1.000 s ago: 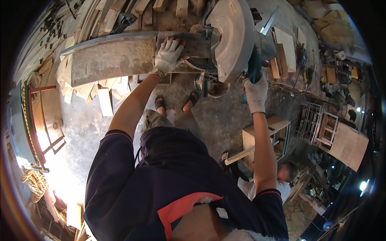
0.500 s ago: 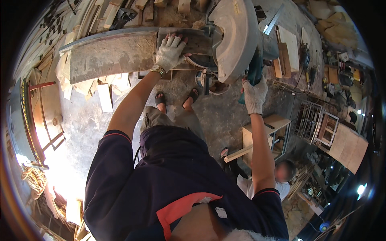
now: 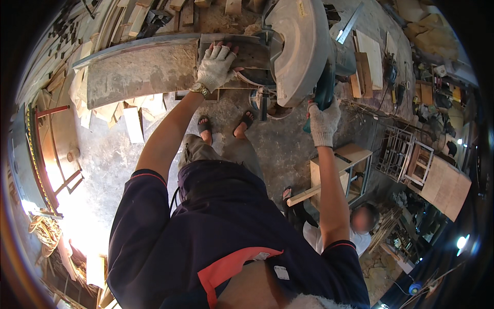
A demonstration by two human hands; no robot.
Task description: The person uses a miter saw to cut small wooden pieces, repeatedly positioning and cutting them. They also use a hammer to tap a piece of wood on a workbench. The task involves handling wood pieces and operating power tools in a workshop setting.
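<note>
My left hand (image 3: 215,68), in a white knit glove with bare fingertips, lies on the dark wooden bed (image 3: 253,57) left of the saw. Its fingers stretch toward the back rail and its thumb points right; whether a thin workpiece is under the palm I cannot tell. On the right, my gloved right hand (image 3: 324,122) is wrapped round the teal handle (image 3: 325,87) of a mitre saw. A big grey guard (image 3: 299,49) hides most of the blade. To the left of my hand runs a long worn board (image 3: 144,69) with a raised metal edge.
Wood offcuts (image 3: 134,124) stick out below the board. Planks (image 3: 367,67) lie on the bench right of the saw. A small wooden cabinet (image 3: 355,154) stands at lower right, close to a seated co-worker (image 3: 360,239). Metal frames (image 3: 396,149) are farther right.
</note>
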